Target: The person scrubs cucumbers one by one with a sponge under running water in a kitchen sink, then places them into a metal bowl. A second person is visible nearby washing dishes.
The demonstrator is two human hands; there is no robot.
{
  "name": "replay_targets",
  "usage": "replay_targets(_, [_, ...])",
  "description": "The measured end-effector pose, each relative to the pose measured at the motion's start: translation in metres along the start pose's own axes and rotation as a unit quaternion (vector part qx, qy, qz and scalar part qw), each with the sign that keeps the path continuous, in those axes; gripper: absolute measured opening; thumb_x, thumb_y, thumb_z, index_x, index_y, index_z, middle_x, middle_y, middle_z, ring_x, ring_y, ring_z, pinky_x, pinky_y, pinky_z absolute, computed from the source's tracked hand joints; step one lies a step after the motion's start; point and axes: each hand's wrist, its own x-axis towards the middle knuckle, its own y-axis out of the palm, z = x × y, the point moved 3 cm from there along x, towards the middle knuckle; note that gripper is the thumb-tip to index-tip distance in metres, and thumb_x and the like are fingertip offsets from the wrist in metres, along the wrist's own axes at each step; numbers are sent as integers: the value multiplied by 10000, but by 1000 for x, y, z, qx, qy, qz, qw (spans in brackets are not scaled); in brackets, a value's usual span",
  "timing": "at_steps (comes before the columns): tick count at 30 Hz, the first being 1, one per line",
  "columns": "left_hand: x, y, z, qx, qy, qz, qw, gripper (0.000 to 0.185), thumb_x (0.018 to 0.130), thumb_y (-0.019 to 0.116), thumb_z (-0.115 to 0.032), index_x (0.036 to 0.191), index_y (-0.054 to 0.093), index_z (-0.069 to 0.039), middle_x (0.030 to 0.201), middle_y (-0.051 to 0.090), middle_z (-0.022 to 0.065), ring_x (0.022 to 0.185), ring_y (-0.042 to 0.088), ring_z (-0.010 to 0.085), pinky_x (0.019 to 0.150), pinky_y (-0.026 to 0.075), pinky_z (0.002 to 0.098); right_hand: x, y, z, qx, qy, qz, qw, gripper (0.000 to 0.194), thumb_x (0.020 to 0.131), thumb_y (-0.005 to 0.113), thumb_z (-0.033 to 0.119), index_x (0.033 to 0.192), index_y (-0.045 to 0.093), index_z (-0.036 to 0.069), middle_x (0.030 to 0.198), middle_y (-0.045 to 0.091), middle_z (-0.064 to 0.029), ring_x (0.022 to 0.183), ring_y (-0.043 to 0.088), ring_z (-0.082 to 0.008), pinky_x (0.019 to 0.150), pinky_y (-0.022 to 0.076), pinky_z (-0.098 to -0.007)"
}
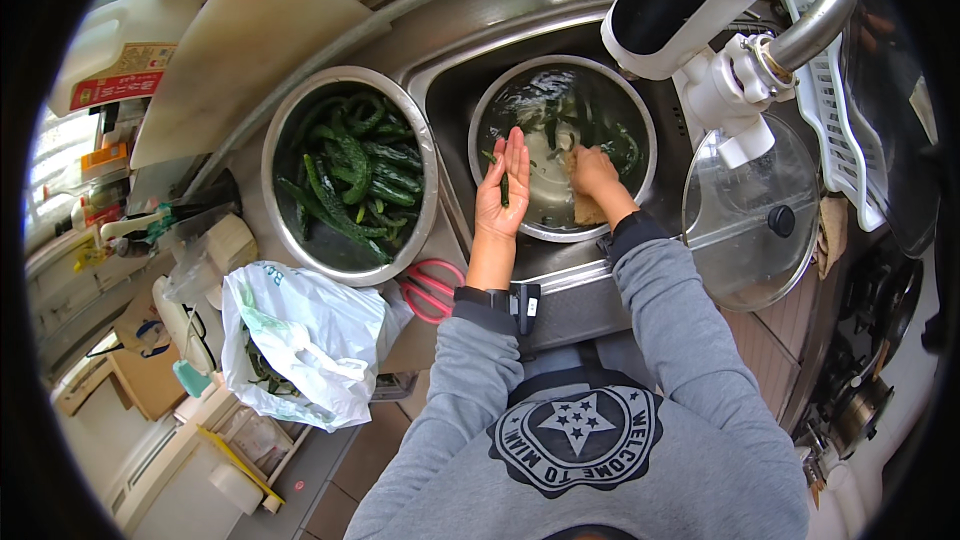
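Note:
My left hand [507, 181] is palm up over the near left rim of a steel bowl of water [564, 234] in the sink. A small dark green piece [505, 191] lies on its palm. My right hand [592, 172] dips into the same bowl, closed on a tan scouring cloth [587, 211]. Green cucumbers [628, 152] show under the water, partly blurred. Left of the sink, a second steel bowl [274, 217] holds several dark, bumpy cucumbers [352, 172].
Red-handled scissors [429, 289] and a white plastic bag [315, 337] with green scraps lie near the left bowl. A faucet with a water filter [679, 7] overhangs the sink's right side. A glass lid [750, 217] rests right of it, beside a white rack [829, 97].

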Motion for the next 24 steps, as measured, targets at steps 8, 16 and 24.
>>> replay_targets(8, [-2,-13,6,308,-28,-43,950,473,1028,371,-455,1354,495,-135,1465,454,60,1283,465,182,1097,351,433,-45,-36,65,275,-231,-195,913,316,770,657,112,1070,619,19,1036,623,-180,976,606,-386,839,501,-414])
replay_targets(16, [-6,12,26,347,-50,20,936,630,1030,295,-492,1479,292,-51,1545,317,126,1423,303,274,1176,244,403,-74,-36,76,289,-203,-179,918,273,779,641,75,1048,642,33,1027,630,-187,928,616,-402,793,504,-441])
replay_targets(24, [1,13,17,298,-68,73,949,629,1027,312,-486,1472,320,-41,1555,304,122,1445,265,284,1183,219,433,-100,-47,82,220,-324,-155,907,295,724,657,59,1019,666,55,958,609,-140,919,605,-357,800,505,-426])
